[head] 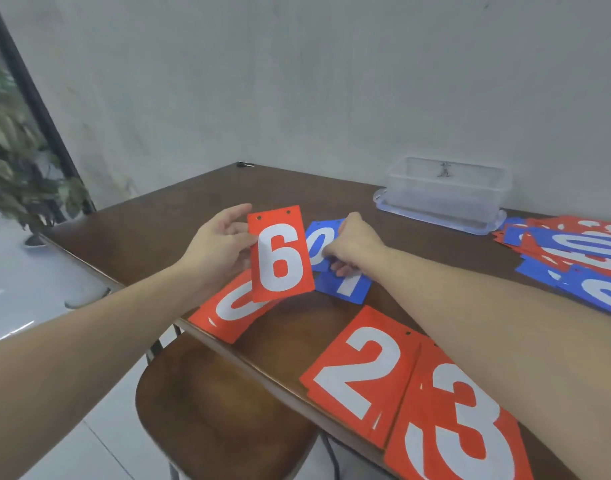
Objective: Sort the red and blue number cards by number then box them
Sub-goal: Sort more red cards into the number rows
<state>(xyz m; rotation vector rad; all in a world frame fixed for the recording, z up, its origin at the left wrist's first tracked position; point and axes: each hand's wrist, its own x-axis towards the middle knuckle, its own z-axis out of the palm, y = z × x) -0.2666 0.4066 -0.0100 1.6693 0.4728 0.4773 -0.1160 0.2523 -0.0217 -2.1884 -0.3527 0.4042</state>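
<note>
Here, red 6 (279,253) is held upright above the table (179,216), L hand (218,247) pinching its left edge w/ thumb and fingers. Just right of the 6, R hand (351,242) has fingers curled on a blue 0 (319,242), w/ a blue 1 (345,285) lying under it. Below the 6, touching its bottom edge in view, a red 0 (233,308) lies tilted, overhanging the table edge. Nearer than the 6 and to the right, red 2 (361,370) and red 3 (459,420) lie side by side, 3 overlapping the 2's edge. Far right of the 6: mixed red/blue pile (574,251). Behind that, right of the 6, a clear box (447,190) sits on its lid by the wall. Chair (224,407) below the 6.
</note>
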